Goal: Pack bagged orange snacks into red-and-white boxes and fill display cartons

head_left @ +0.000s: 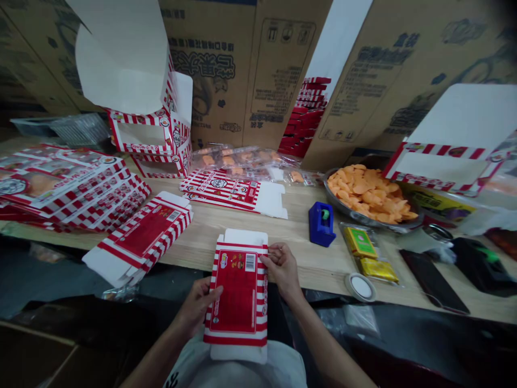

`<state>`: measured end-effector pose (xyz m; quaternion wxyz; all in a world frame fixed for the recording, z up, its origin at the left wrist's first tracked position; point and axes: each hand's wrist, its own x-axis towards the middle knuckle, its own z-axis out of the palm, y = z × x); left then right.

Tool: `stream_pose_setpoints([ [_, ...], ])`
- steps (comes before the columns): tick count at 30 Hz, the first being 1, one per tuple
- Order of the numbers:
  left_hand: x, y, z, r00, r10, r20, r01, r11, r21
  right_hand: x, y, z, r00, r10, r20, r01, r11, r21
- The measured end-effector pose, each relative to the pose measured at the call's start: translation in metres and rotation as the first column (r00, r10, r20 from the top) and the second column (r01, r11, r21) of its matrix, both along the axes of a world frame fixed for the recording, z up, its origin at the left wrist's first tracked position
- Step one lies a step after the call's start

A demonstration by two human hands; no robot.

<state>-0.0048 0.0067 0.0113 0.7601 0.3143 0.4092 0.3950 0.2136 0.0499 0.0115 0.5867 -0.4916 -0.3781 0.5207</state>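
The left hand grips the near carton by its left edge, thumb laid on the face. The right hand pinches the same carton high on its right edge, thumb in front. The carton is between the two hands, above the person's lap, slightly tilted, its upper end by the table edge. It looks flattish and oblong: a deep red panel with faint small print fills most of the face, bordered by red and white stripes. A barcode is near the right thumb, with little food pictures and a small logo to its left. Plain white flaps stick out at both ends.

On the table, to the left of the left hand, lies a similar striped carton, white flaps toward the person. Ahead and right of the right hand stands a blue tape dispenser; farther right are a tape roll and a green-and-yellow packet.

Beyond both hands lies a flat carton, with clear-wrapped orange pieces just behind it. Far left of the left hand is a carton stack; past it rise open striped boxes. Ahead and right of the right hand, a metal bowl holds heaped orange pieces. Large brown cardboard boxes stand at the back.
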Motion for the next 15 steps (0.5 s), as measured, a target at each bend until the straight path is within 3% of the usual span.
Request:
stream_pose_setpoints([
  [3, -0.001, 0.001, 0.003, 0.999, 0.049, -0.021, -0.046, 0.992, 0.121, 0.000, -0.007, -0.006, 0.996, 0.090, -0.004, -0.090, 0.995, -0.045],
  [7, -0.001, 0.023, 0.008, 0.990, 0.140, -0.017, -0.130, 0.951, 0.279, 0.001, -0.017, -0.011, 0.987, 0.159, 0.008, -0.157, 0.983, -0.095],
  [11, 0.000, 0.041, -0.001, 0.985, 0.153, -0.080, -0.131, 0.963, 0.235, 0.007, -0.017, -0.011, 0.987, 0.141, 0.081, -0.132, 0.985, -0.111],
  [15, 0.003, 0.044, -0.009, 0.967, 0.150, -0.205, -0.103, 0.969, 0.225, 0.011, -0.015, -0.015, 0.966, 0.115, 0.231, -0.112, 0.993, -0.026],
])
